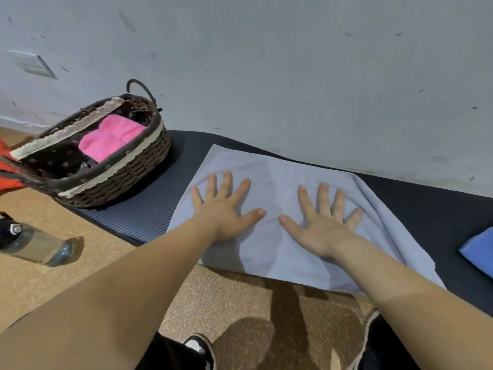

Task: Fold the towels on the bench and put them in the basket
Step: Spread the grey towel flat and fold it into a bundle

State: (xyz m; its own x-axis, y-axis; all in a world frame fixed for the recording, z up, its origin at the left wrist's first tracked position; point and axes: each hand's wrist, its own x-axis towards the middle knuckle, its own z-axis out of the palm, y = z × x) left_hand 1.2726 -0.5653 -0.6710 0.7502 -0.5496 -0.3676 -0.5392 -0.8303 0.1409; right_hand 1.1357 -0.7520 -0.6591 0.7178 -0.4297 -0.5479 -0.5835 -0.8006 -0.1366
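A pale blue towel (269, 166) lies spread on the dark padded bench (149, 206), its near edge hanging over the front. My left hand (226, 209) and my right hand (322, 225) both press flat on it, fingers spread, side by side. At the bench's left end stands a brown wicker basket (128, 172) with a folded pink towel (112, 137) inside. A darker blue towel (477, 249) peeks in at the right edge of the bench.
A grey wall (266, 62) runs right behind the bench. On the tan carpet at the left lies a clear water bottle (37, 245), with something red (8, 169) beside the basket. My shoe (200, 348) shows below.
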